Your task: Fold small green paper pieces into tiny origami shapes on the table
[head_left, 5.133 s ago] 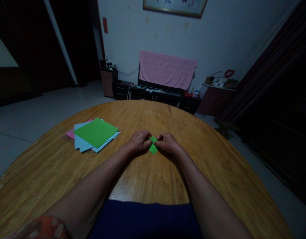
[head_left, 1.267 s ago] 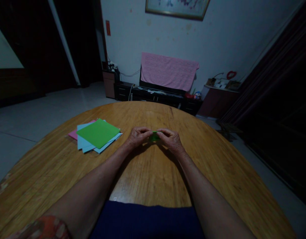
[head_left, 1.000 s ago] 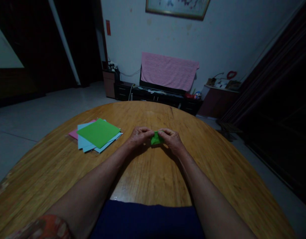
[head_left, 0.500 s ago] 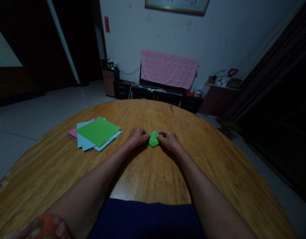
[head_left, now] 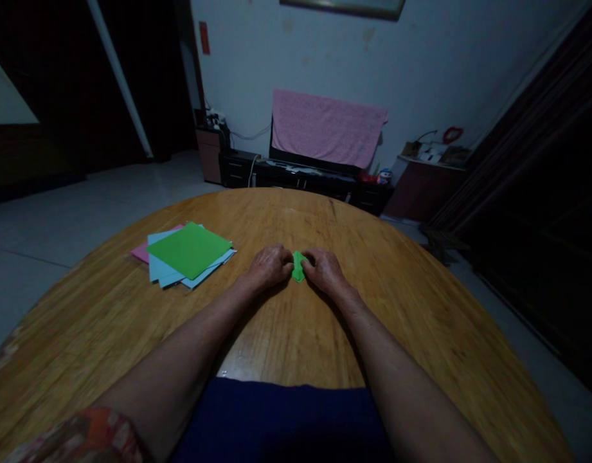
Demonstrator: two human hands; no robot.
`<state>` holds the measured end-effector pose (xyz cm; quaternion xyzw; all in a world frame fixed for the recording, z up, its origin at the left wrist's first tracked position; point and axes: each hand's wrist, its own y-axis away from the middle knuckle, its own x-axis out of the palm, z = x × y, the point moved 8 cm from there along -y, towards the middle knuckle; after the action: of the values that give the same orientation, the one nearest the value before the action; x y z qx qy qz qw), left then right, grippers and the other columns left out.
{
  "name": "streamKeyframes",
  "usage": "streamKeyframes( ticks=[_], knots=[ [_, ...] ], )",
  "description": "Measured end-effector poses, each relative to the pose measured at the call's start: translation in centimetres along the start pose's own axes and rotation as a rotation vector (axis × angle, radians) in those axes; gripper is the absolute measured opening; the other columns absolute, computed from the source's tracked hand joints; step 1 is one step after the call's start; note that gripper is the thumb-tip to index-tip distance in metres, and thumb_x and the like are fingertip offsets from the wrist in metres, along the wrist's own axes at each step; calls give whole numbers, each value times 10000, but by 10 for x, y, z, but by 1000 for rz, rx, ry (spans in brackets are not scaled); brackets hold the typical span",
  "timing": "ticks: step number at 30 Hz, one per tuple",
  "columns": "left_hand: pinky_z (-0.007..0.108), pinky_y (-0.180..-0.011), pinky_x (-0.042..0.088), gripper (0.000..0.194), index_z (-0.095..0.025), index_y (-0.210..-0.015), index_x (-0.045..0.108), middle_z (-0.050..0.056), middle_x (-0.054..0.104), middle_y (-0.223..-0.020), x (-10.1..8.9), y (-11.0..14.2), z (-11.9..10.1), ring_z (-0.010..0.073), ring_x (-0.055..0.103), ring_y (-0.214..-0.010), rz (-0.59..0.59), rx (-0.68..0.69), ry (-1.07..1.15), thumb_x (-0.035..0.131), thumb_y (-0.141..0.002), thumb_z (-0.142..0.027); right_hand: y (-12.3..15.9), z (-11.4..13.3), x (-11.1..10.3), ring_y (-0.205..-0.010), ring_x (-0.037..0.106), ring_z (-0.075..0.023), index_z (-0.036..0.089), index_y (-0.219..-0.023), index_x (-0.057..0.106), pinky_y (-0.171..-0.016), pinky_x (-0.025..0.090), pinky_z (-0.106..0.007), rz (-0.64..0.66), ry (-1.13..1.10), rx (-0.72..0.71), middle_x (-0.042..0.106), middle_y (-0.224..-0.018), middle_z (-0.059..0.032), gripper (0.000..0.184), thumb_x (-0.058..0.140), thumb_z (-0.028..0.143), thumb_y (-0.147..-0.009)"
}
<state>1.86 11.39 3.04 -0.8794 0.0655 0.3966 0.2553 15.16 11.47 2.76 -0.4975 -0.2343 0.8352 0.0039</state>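
Observation:
A small folded piece of green paper [head_left: 299, 266] rests on the wooden table, pinched between my two hands. It is a narrow shape, and my fingers hide its side edges. My left hand [head_left: 271, 266] presses its fingertips against the paper's left side. My right hand [head_left: 324, 271] closes on its right side. To the left of my left hand lies a loose stack of square paper sheets [head_left: 189, 251], with a green sheet on top and light blue and pink sheets under it.
The round wooden table [head_left: 296, 212] curves away in front of me, with a tiled floor beyond its edge. Farther off stand a low dark cabinet [head_left: 305, 181] and a television draped in a pink cloth [head_left: 327, 127]. A dark blue lap shows at the near edge.
The folded paper sits lower than in the frames a second ago, back at the table, and looks narrower than half a second ago. My hands have closed in slightly around it.

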Motion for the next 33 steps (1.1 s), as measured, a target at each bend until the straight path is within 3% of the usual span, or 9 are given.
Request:
streamKeyframes(
  ticks=[4, 10, 24, 33],
  knots=[
    [295, -706, 407, 151, -213, -744, 731, 69, 599, -776, 6, 1, -8, 202, 560, -740, 108, 99, -34, 585, -763, -247, 0, -1, 0, -925, 639, -257, 165, -988, 721, -819, 475, -356, 10, 44, 21, 711, -983, -128, 215, 593, 185, -816],
    [299, -768, 438, 243, -204, -894, 734, 65, 621, -911, 15, 1, -6, 196, 592, -851, 260, 100, -196, 534, -819, -320, 2, -2, 2, -936, 620, -222, 162, -976, 712, -830, 466, -322, 49, 77, 54, 696, -979, -102, 181, 605, 195, -834],
    [312, -806, 453, 250, -188, -924, 723, 80, 608, -936, 18, 2, -8, 208, 595, -899, 266, 100, -232, 564, -841, -363, 1, -5, 4, -884, 609, -213, 179, -924, 721, -790, 459, -317, 31, 57, 6, 681, -933, -89, 154, 602, 197, -827],
    [308, -804, 459, 245, -188, -954, 705, 78, 607, -950, 18, 4, -13, 209, 593, -908, 282, 98, -284, 563, -840, -351, 3, -5, 2, -843, 601, -197, 173, -910, 726, -759, 447, -293, 104, 37, -57, 683, -892, -73, 149, 624, 189, -801]
  ],
)
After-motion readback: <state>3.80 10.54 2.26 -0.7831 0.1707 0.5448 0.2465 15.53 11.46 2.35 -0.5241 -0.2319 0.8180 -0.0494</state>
